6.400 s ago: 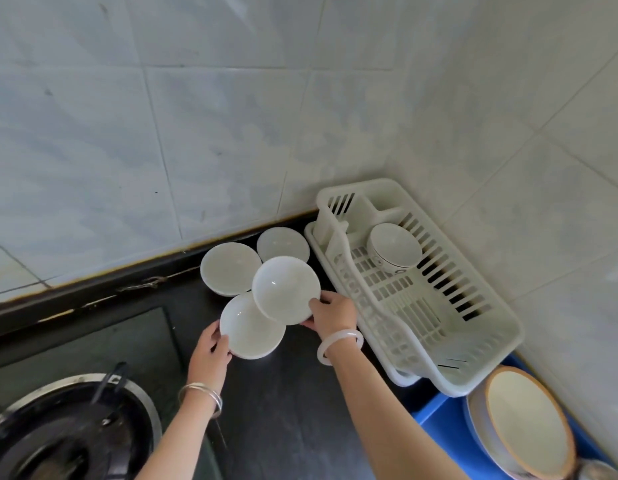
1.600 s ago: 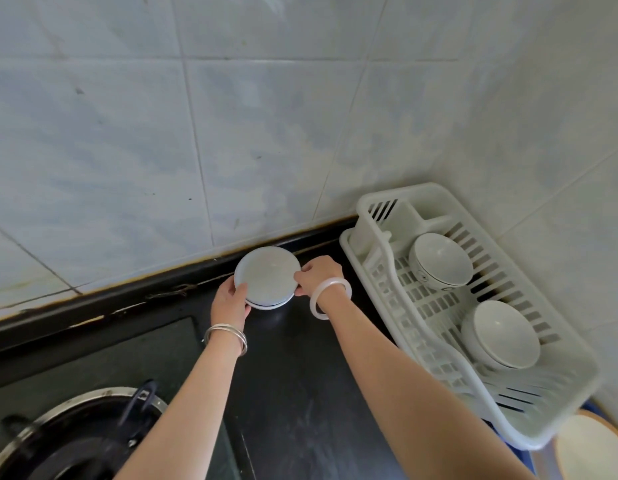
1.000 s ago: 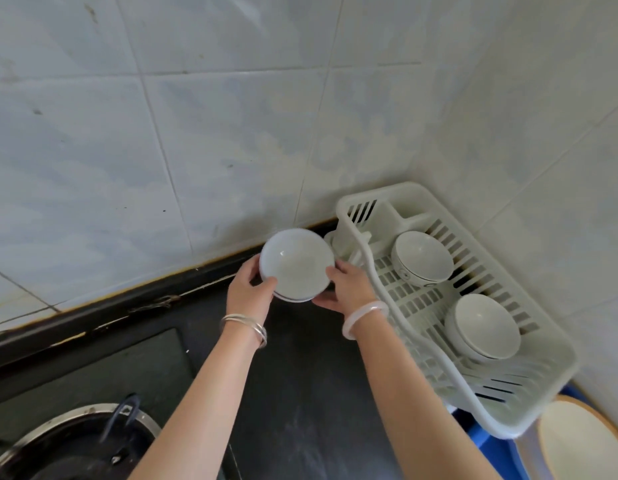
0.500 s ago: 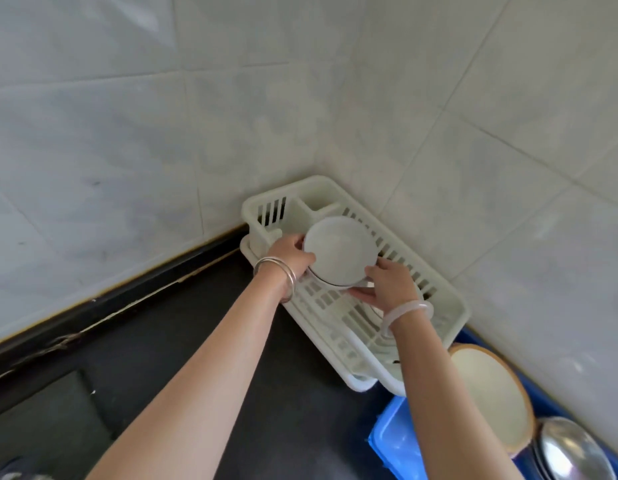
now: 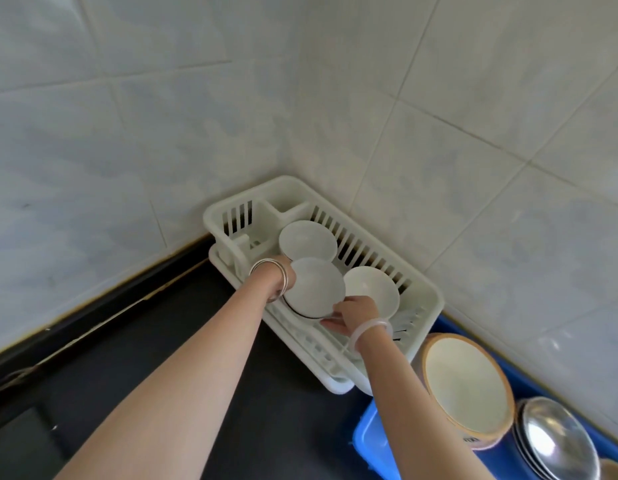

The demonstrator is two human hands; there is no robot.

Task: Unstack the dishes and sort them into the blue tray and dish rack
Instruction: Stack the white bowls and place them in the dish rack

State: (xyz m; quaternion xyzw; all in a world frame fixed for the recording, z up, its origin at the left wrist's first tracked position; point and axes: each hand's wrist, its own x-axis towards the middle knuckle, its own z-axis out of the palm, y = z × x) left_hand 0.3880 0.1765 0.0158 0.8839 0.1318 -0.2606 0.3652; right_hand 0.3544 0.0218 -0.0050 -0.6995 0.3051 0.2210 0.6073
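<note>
A white plastic dish rack (image 5: 428, 299) stands in the tiled corner. Two white bowls lie in it: one at the back (image 5: 307, 240) and one at the right (image 5: 373, 289). Both my hands hold a third white bowl (image 5: 314, 287), or a small stack of them, low inside the rack's near side. My left hand (image 5: 283, 277) grips its left rim, mostly hidden behind the wrist and bangles. My right hand (image 5: 352, 315) holds its lower right rim. The blue tray (image 5: 368, 431) lies at the lower right.
In the blue tray stands a large cream bowl with a brown rim (image 5: 467, 386) and stacked steel bowls (image 5: 557, 441). The black counter (image 5: 182, 341) runs to the left below the tiled walls.
Both hands have carried the white bowl from the counter near the wall over to the rack and lowered it inside, next to the two bowls. The view has swung right.
</note>
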